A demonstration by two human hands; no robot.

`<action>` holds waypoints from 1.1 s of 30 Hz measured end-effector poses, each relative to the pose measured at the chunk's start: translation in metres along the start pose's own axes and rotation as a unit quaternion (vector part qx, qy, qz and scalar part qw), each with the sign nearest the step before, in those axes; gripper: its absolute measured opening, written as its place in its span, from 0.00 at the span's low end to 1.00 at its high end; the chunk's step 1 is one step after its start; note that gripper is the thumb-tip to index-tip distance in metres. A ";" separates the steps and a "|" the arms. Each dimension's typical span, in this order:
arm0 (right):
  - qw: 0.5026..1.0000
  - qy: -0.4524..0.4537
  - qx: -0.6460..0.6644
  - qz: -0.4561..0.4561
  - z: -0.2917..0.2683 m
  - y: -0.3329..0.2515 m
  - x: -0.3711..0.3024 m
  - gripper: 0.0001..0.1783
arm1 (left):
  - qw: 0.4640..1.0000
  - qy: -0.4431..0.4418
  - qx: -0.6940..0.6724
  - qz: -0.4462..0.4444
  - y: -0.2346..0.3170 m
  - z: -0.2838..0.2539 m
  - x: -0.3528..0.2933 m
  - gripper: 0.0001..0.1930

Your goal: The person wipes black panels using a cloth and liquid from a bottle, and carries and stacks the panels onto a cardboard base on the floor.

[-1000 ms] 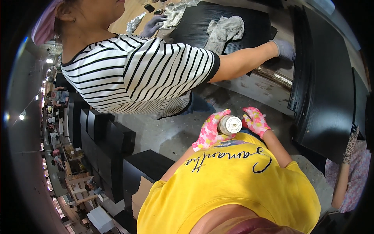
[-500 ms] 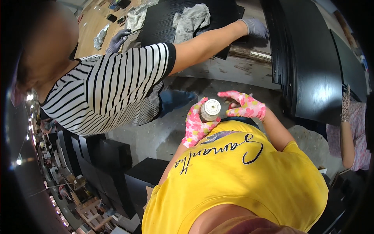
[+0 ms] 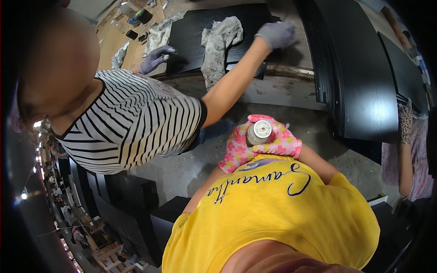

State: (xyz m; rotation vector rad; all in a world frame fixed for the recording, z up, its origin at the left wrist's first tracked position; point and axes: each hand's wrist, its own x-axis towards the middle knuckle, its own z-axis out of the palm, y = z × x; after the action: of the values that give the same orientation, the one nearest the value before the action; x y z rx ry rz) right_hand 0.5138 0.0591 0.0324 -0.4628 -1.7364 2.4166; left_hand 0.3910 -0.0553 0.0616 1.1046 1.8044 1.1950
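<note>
Can point(image 3: 259, 132), apparently end-on toward the camera, clasped by both hands.

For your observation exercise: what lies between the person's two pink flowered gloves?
In the head view, a small round metal can sits between the left hand and right hand; both gloves wrap against it, in front of the yellow shirt.

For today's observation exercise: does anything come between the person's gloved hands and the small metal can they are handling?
Nothing visible does. The left hand and right hand, both in pink floral gloves, wrap directly around the metal can. A co-worker's arm reaches across farther away, clear of it.
</note>
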 end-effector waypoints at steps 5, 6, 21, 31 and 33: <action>0.997 0.003 -0.075 -0.034 -0.006 0.003 0.012 0.45 | 0.999 0.030 0.033 0.012 -0.010 -0.004 0.005 0.29; 0.996 -0.001 -0.077 -0.036 -0.005 0.003 0.015 0.45 | 0.999 0.034 0.034 0.014 -0.009 -0.006 0.006 0.29; 0.986 -0.077 -0.145 -0.014 0.005 0.010 0.045 0.49 | 0.997 0.050 -0.055 -0.038 -0.042 -0.023 -0.012 0.37; 0.911 -0.148 -0.380 0.057 0.010 -0.004 0.060 0.46 | 0.967 0.193 0.057 -0.159 -0.070 -0.043 -0.035 0.38; 0.908 -0.152 -0.387 0.055 0.010 0.005 0.060 0.45 | 0.969 0.175 0.063 -0.164 -0.069 -0.042 -0.038 0.39</action>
State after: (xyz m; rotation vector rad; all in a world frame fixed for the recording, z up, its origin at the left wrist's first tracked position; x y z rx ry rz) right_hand 0.4548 0.0654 0.0201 -0.2549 -2.8641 1.8240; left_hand 0.3499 -0.1192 0.0142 0.6487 2.2556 1.1358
